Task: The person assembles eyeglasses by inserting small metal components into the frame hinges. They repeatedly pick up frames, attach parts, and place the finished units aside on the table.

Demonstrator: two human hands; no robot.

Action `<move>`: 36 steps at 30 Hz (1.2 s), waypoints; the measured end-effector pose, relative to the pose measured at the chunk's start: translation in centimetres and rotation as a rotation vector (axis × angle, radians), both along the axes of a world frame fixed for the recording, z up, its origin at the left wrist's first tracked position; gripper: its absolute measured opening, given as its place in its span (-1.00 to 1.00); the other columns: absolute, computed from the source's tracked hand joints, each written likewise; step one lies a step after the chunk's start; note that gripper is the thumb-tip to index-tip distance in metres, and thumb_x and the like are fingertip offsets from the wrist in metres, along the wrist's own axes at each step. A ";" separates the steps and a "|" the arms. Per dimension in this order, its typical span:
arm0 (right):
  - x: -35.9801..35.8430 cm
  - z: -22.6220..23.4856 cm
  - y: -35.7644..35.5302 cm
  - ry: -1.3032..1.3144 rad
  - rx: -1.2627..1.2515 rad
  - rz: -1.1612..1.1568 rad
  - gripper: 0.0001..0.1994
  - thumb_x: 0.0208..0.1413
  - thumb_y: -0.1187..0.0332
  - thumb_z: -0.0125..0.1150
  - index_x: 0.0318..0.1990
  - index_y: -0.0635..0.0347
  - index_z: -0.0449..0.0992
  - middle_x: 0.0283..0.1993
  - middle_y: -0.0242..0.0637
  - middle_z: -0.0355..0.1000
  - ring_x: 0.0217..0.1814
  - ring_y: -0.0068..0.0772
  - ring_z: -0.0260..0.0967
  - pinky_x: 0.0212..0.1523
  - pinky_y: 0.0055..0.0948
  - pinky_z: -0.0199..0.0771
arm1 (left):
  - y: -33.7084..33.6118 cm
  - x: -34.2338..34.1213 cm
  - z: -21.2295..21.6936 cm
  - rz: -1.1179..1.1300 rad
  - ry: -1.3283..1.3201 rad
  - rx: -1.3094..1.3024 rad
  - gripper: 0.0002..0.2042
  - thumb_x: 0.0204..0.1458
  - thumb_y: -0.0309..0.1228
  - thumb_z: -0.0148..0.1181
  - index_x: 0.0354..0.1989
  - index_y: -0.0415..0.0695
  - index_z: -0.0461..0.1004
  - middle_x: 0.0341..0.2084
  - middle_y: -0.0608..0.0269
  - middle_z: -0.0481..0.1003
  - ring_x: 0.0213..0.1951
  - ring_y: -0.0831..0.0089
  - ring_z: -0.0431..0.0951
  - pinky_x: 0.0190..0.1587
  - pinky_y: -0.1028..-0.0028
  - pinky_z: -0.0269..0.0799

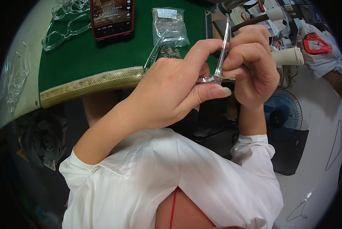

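Note:
A clear plastic eyeglass frame (221, 58) is held in front of me, above the table's near edge. My left hand (161, 89) is closed round the front of the frame, thumb below and index finger reaching to the raised temple arm. My right hand (255, 63) pinches near the hinge corner, its fingers curled; whether a tiny part is between the fingertips cannot be made out. The other temple arm (152, 55) sticks out beyond my left hand. Just behind that hand lies a heap of tiny metal screws (171, 52).
A plastic bag of small metal parts (169, 27) and a phone (112, 19) lie on the green mat (79, 61). More clear eyeglass frames (66, 35) are at the far left. A perforated strip (91, 87) edges the table. A fan (281, 112) stands lower right.

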State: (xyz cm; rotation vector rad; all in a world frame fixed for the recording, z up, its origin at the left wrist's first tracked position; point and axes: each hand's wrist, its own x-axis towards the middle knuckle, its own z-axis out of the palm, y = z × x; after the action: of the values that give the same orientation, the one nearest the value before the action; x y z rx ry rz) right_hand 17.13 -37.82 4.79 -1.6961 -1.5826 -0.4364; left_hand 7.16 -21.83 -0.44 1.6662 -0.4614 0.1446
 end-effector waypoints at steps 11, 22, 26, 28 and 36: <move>0.0 -0.1 -0.4 0.120 0.010 0.005 -0.87 -0.23 0.44 0.37 -0.47 0.18 0.53 -0.43 -0.36 0.42 -0.33 -0.41 0.26 -0.32 -0.53 0.24 | 0.1 -0.1 0.1 -0.017 0.025 -0.024 -0.41 0.07 -0.36 0.11 0.24 -0.29 0.04 -0.44 0.15 0.48 -0.38 0.43 0.51 -0.27 0.52 0.39; -0.7 -1.1 -0.9 -0.213 0.055 -0.101 -0.47 0.10 -0.10 0.03 -0.23 0.28 0.57 -0.36 -0.30 0.34 -0.35 -0.43 0.22 -0.40 -0.51 0.18 | -0.1 -0.2 0.1 -0.085 0.128 -0.318 -0.40 0.15 -0.22 0.04 0.28 -0.27 0.02 -0.42 0.28 0.40 -0.38 0.58 0.43 -0.30 0.60 0.37; -1.6 -1.4 -0.8 -0.275 0.014 -0.218 -0.30 0.04 -0.30 -0.16 -0.21 0.20 0.62 -0.33 -0.34 0.34 -0.32 -0.45 0.23 -0.43 -0.55 0.16 | -0.1 0.1 -0.4 -0.064 0.057 -0.331 -0.38 0.18 -0.13 0.01 0.28 -0.29 0.02 -0.41 0.31 0.39 -0.36 0.61 0.42 -0.27 0.65 0.34; -1.4 -1.6 -0.6 -0.302 0.042 -0.223 -0.33 0.03 -0.29 -0.13 -0.21 0.18 0.63 -0.34 -0.36 0.34 -0.34 -0.44 0.22 -0.43 -0.54 0.18 | 0.0 0.0 -0.4 -0.064 0.069 -0.329 -0.38 0.18 -0.13 0.01 0.27 -0.29 0.02 -0.39 0.30 0.39 -0.34 0.60 0.43 -0.25 0.65 0.35; -0.9 -1.9 -0.4 -0.426 0.118 -0.248 -0.42 0.02 -0.24 -0.04 -0.22 0.07 0.64 -0.40 -0.42 0.35 -0.39 -0.42 0.21 -0.43 -0.49 0.24 | 0.0 0.1 -0.4 -0.044 0.063 -0.315 -0.37 0.18 -0.10 0.01 0.27 -0.29 0.02 -0.19 0.21 0.39 -0.25 0.58 0.45 -0.18 0.61 0.36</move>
State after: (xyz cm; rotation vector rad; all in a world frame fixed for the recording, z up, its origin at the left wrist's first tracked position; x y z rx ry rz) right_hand 16.24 -38.19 2.89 -1.7943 -1.5984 -1.0553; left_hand 7.23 -21.80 -0.84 1.3468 -0.4051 0.1250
